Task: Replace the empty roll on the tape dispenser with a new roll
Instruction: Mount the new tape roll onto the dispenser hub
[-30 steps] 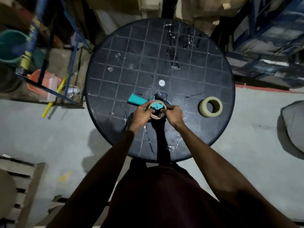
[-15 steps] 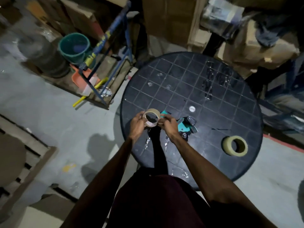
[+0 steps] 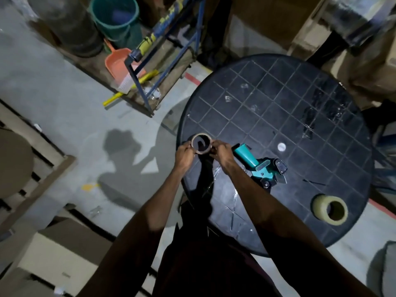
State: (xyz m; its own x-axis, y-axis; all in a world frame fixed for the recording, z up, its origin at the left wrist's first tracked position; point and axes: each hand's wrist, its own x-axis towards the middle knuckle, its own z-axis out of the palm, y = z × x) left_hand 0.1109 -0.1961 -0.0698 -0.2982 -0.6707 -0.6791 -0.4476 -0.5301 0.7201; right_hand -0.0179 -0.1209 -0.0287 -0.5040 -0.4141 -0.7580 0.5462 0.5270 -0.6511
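Both hands, left hand [image 3: 184, 154] and right hand [image 3: 221, 153], pinch a bare cardboard ring [image 3: 201, 144] over the round, grid-patterned black bench [image 3: 278, 99]. Right of the ring lies a teal plastic dispenser [image 3: 260, 167]; beyond it, a cream tape roll [image 3: 330, 209].

The far half of the round black grid-patterned table [image 3: 267, 99] lies open, marked only by flat scraps of clear tape. Near the middle, the teal-handled tape dispenser [image 3: 260, 167] lies on its side, and the full cream tape roll [image 3: 330, 209] sits well apart from it toward the right edge; a clear lane runs between them. Both hands crowd the table's left rim. A blue metal frame [image 3: 162, 58] stands off the table's left.
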